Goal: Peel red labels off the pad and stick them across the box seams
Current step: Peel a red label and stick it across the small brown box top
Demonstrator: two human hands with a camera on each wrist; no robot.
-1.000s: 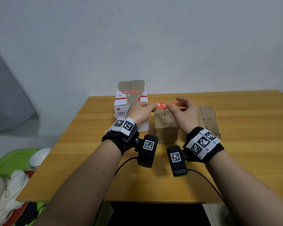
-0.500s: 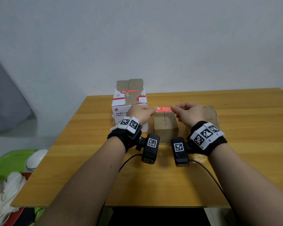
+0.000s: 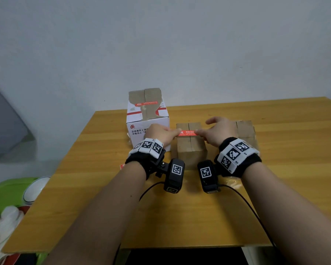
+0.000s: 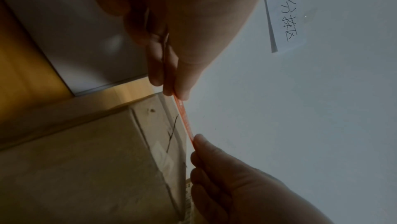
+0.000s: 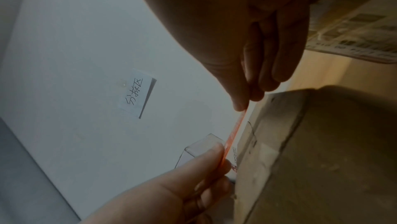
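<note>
A red label strip point(image 3: 187, 132) is stretched level between my two hands, crossing the centre seam of the middle brown box point(image 3: 191, 148). My left hand point(image 3: 177, 133) pinches its left end and my right hand point(image 3: 198, 132) pinches its right end, the other right fingers spread. In the left wrist view the label point(image 4: 184, 119) hangs a small gap off the box top point(image 4: 96, 159). The right wrist view shows the same gap between label point(image 5: 235, 131) and box point(image 5: 322, 142).
A white box point(image 3: 147, 129) at the back left carries a red label point(image 3: 146, 103) across its top seam. Another brown box point(image 3: 246, 131) stands to the right. A green bin point(image 3: 6, 192) with white items sits off the table's left edge. Cables trail near the front edge.
Both hands have brought the label nearer and lower, from the box's far edge to over the middle of its top. The right hand's free fingers have spread.
</note>
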